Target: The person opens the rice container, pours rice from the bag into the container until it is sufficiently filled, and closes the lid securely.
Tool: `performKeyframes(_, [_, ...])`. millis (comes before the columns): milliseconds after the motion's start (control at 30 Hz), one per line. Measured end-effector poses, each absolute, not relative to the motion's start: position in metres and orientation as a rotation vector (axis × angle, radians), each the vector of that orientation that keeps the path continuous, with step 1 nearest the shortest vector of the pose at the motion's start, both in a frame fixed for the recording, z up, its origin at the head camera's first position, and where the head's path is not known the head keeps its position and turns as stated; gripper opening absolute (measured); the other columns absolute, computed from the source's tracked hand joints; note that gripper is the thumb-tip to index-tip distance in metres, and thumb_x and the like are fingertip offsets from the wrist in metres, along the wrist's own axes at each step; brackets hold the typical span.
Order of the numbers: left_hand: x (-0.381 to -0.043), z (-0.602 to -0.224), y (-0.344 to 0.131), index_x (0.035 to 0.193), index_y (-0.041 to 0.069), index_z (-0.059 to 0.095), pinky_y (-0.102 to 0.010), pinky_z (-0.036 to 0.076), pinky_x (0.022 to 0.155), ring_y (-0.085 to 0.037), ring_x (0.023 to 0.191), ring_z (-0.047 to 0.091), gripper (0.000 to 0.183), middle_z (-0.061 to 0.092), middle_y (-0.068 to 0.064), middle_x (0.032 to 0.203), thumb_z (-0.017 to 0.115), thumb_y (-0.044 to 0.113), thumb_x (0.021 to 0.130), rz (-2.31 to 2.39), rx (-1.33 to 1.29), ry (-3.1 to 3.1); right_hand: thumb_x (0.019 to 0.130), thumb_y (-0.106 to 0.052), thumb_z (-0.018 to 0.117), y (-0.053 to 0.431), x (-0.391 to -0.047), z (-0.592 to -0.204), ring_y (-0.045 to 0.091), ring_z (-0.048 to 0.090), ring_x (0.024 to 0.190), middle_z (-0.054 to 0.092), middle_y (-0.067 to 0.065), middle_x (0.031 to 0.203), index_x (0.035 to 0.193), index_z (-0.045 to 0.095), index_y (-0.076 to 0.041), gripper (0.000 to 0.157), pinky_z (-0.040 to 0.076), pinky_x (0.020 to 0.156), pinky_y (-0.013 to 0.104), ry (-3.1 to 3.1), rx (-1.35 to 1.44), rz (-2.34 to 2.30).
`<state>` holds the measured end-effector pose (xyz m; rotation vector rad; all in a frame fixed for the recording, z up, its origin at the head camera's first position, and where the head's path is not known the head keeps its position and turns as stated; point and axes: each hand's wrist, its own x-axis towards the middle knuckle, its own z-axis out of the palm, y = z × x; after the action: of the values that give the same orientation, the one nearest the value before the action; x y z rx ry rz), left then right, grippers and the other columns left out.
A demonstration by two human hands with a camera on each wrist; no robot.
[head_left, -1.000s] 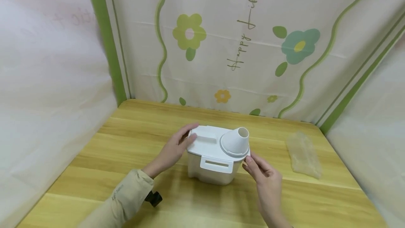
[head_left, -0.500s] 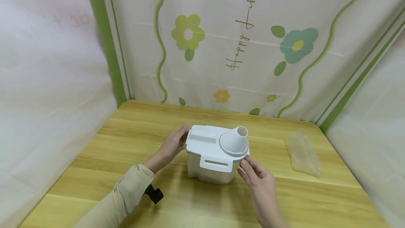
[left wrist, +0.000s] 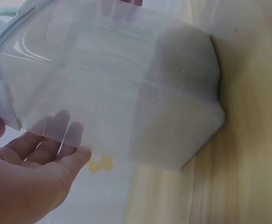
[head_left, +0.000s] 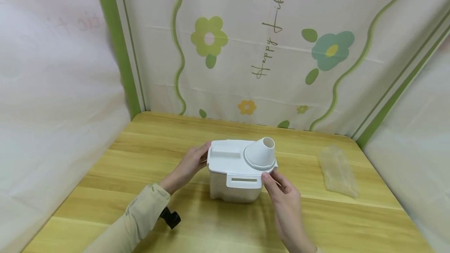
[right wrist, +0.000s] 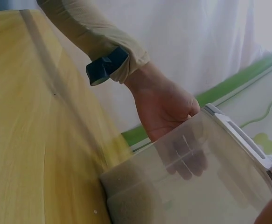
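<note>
A translucent plastic storage container with a white lid stands on the table in the head view. A white cone spout rises from the lid's right side. Pale, fine-looking contents lie at the bottom. My left hand holds the container's left end, thumb at a side latch, fingers along the wall. With my right hand I hold the right front corner, thumb at the edge of the front latch; its other fingers are partly hidden behind the corner.
A clear plastic bag lies flat on the wooden table, right of the container. Printed cloth walls stand at the back and both sides. A black wrist device hangs under the left sleeve.
My left hand has come off the lid's top to the container's left end. My right thumb has moved left from the right corner to the front latch. The container has turned slightly.
</note>
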<state>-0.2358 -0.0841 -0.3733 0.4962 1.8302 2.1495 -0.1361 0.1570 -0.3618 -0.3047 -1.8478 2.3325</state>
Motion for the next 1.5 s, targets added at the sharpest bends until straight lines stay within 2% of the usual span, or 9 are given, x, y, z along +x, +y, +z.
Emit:
performKeyframes(167, [-0.229, -0.374, -0.085, 0.124, 0.0, 0.05, -0.033, 0.038, 0.093, -0.022, 0.113, 0.047, 0.051, 0.051, -0.012, 0.122, 0.038, 0.04, 0.095, 2.175, 0.465, 1.825, 0.075, -0.033, 0.072, 0.157, -0.14, -0.359, 0.013, 0.048, 0.107, 0.053, 0.005, 0.117, 0.119, 0.052, -0.007, 0.055, 0.038, 0.092, 0.025, -1.942, -0.341, 2.279])
performKeyframes(367, [-0.22, -0.374, -0.084, 0.123, 0.002, 0.052, -0.031, 0.039, 0.092, -0.02, 0.114, 0.046, 0.049, 0.051, -0.009, 0.123, 0.042, 0.04, 0.093, 2.216, 0.395, 1.869, 0.077, -0.032, 0.07, 0.158, -0.149, -0.361, 0.018, 0.05, 0.107, 0.052, 0.011, 0.118, 0.124, 0.049, 0.0, 0.06, 0.039, 0.091, 0.024, -1.934, -0.278, 2.276])
performKeyframes(567, [-0.208, -0.377, -0.08, 0.115, -0.008, 0.055, -0.03, 0.04, 0.09, -0.022, 0.112, 0.048, 0.054, 0.052, -0.013, 0.121, 0.049, 0.04, 0.09, 2.321, 0.293, 1.929, 0.082, -0.019, 0.067, 0.172, -0.18, -0.416, 0.027, 0.055, 0.102, 0.056, 0.021, 0.111, 0.118, 0.056, 0.004, 0.044, 0.047, 0.082, 0.03, -1.714, -0.105, 2.281])
performKeyframes(667, [-0.2, -0.377, -0.076, 0.112, -0.011, 0.055, -0.03, 0.04, 0.091, -0.023, 0.111, 0.048, 0.054, 0.051, -0.017, 0.121, 0.049, 0.038, 0.091, 2.352, 0.27, 1.979, 0.082, -0.017, 0.066, 0.177, -0.193, -0.436, 0.027, 0.055, 0.101, 0.057, 0.021, 0.11, 0.114, 0.059, 0.003, 0.038, 0.048, 0.08, 0.034, -1.652, -0.086, 2.299])
performKeyframes(900, [-0.177, -0.374, -0.067, 0.111, -0.01, 0.057, -0.03, 0.04, 0.089, -0.023, 0.11, 0.049, 0.053, 0.052, -0.018, 0.12, 0.046, 0.039, 0.092, 2.317, 0.241, 2.184, 0.079, -0.03, 0.069, 0.169, -0.188, -0.404, 0.022, 0.054, 0.092, 0.057, 0.016, 0.101, 0.099, 0.066, 0.004, 0.04, 0.051, 0.074, 0.038, -1.723, -0.269, 2.257])
performKeyframes(1067, [-0.162, -0.376, -0.059, 0.103, 0.005, 0.067, -0.031, 0.043, 0.087, -0.014, 0.1, 0.054, 0.048, 0.06, -0.006, 0.109, 0.045, 0.046, 0.09, 2.202, 0.118, 2.438, 0.073, -0.042, 0.071, 0.159, -0.182, -0.374, 0.022, 0.053, 0.097, 0.056, 0.013, 0.107, 0.092, 0.067, 0.006, 0.051, 0.049, 0.079, 0.036, -1.727, -0.425, 2.337])
performKeyframes(1200, [-0.149, -0.376, -0.051, 0.104, 0.014, 0.068, -0.034, 0.04, 0.089, -0.011, 0.101, 0.052, 0.046, 0.061, 0.001, 0.108, 0.043, 0.051, 0.089, 2.119, 0.021, 2.545, 0.072, -0.039, 0.072, 0.159, -0.185, -0.37, 0.02, 0.054, 0.096, 0.058, 0.011, 0.105, 0.088, 0.069, 0.004, 0.046, 0.047, 0.082, 0.034, -1.605, -0.455, 2.492])
performKeyframes(1333, [-0.14, -0.376, -0.043, 0.114, 0.011, 0.061, -0.036, 0.035, 0.096, -0.014, 0.113, 0.046, 0.05, 0.055, -0.001, 0.119, 0.043, 0.05, 0.089, 2.119, 0.032, 2.522, 0.075, -0.036, 0.07, 0.158, -0.186, -0.372, 0.017, 0.053, 0.096, 0.058, 0.008, 0.102, 0.087, 0.07, -0.001, 0.037, 0.045, 0.085, 0.032, -1.583, -0.395, 2.581])
performKeyframes(1500, [-0.136, -0.376, -0.039, 0.113, 0.013, 0.062, -0.037, 0.034, 0.096, -0.015, 0.113, 0.046, 0.047, 0.055, -0.002, 0.119, 0.044, 0.049, 0.089, 2.163, -0.006, 2.517, 0.079, -0.033, 0.067, 0.156, -0.182, -0.373, 0.016, 0.048, 0.102, 0.056, 0.008, 0.106, 0.091, 0.067, -0.001, 0.034, 0.041, 0.088, 0.036, -1.726, -0.237, 2.565])
